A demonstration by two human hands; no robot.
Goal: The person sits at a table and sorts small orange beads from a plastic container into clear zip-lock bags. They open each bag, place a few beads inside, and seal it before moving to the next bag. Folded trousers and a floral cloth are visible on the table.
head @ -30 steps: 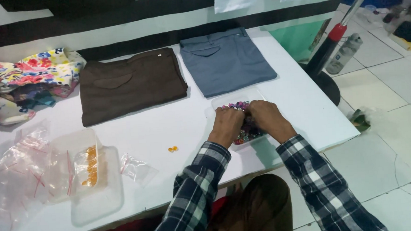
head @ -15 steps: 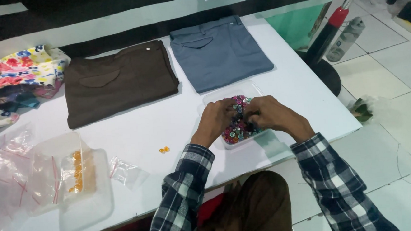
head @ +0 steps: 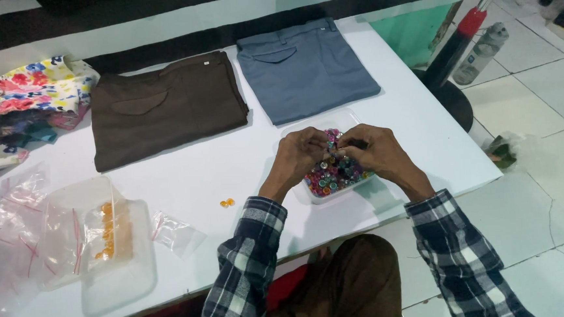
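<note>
Since the earlier frame I see both hands stay over the clear tub of coloured beads (head: 335,175), which has not shifted on the white table (head: 243,161). The left hand (head: 298,157) and right hand (head: 373,151) meet above the tub, fingertips pinched together on something too small to tell. The tub sits just in front of the folded blue trousers (head: 306,69); brown trousers (head: 165,107) lie well left of it.
</note>
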